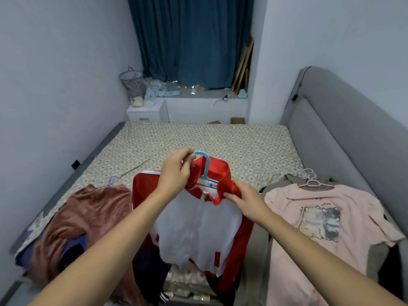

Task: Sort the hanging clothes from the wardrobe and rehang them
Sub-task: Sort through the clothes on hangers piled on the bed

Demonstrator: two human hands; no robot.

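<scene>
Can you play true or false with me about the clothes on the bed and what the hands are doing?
1. The left hand holds a blue hanger. True.
2. The right hand is empty. False: it grips the red jacket by its collar.
3. A pink T-shirt lies right of the jacket. True.
4. The brown garment hangs on the curtain. False: it lies on the bed.

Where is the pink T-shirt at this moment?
In the head view, the pink T-shirt lies on the bed at the right, on its pink hanger, right of the red jacket.
</scene>
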